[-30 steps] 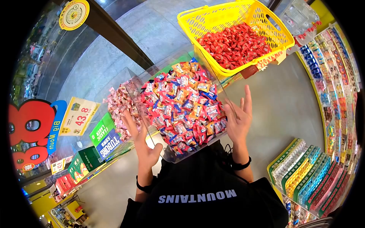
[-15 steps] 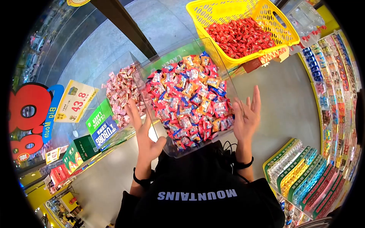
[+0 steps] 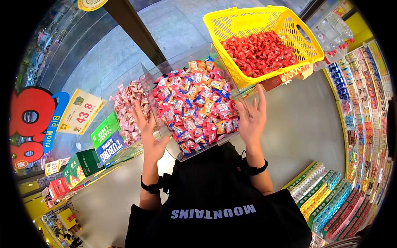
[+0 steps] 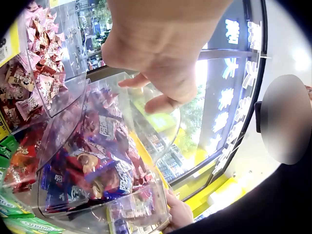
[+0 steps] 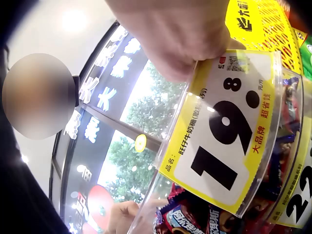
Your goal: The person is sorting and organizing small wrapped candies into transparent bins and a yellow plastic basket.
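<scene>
A clear plastic bin (image 3: 149, 98) heaped with red, blue and orange wrapped candies (image 3: 194, 107) lies in front of me, between my hands. Left of it in the head view is my left hand (image 3: 149, 138), its fingers spread along the side wall and its thumb out by the near corner. On the opposite side, my right hand (image 3: 251, 124) has its fingers extended close to the wall. In the right wrist view my right hand (image 5: 180, 44) overlaps the top of a yellow-edged price card (image 5: 226, 131) marked 19.8. Neither hand has candy in its fingers.
A yellow basket (image 3: 215, 25) of red-wrapped candies (image 3: 260, 51) stands beyond the bin to the right. Pink-wrapped candies (image 3: 130, 109) fill another clear bin at left, by a green and blue beer box (image 3: 106, 138). Stocked shelves (image 3: 366, 115) line the far right.
The head view has shifted slightly, and the bin and both hands now sit a little further left in it than half a second ago. Both hands stay spread at the bin's sides.
</scene>
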Motion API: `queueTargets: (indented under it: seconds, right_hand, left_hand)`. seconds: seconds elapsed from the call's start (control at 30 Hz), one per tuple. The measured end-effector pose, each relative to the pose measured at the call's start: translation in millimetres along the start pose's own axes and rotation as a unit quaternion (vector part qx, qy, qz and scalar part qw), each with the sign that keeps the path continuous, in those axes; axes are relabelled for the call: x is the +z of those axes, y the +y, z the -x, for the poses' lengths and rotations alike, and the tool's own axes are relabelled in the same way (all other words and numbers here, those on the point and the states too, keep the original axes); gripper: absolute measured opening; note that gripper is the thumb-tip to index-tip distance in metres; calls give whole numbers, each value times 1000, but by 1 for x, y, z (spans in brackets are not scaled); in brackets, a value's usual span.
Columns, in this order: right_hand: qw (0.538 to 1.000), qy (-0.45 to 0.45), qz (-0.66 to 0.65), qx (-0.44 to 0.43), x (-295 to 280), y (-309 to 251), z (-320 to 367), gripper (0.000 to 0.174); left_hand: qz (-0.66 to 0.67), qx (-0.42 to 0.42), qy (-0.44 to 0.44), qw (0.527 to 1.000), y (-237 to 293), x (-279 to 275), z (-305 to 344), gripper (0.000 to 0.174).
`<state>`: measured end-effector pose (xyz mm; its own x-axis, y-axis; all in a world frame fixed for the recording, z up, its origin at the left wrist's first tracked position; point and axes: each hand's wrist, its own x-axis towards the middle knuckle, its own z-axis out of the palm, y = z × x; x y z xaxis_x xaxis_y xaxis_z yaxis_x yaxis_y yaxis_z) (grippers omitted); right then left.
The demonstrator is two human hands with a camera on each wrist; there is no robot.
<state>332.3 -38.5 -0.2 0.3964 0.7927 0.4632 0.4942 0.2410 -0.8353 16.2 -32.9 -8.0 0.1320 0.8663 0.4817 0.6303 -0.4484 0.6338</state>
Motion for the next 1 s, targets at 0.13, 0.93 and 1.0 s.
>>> queueTargets:
  seconds: [0.13, 0.93, 1.0]
  right_hand:
    - [1000, 15, 1, -16, 2, 8, -7, 21]
    - [998, 37, 50, -27, 3, -12, 1, 21]
    - [998, 36, 44, -32, 3, -12, 0, 21]
  left_hand:
    - [6, 0, 12, 1000, -3, 6, -4, 86]
    - [30, -1, -23, 999, 0, -9, -12, 91]
    - [26, -2, -22, 999, 0, -7, -11, 91]
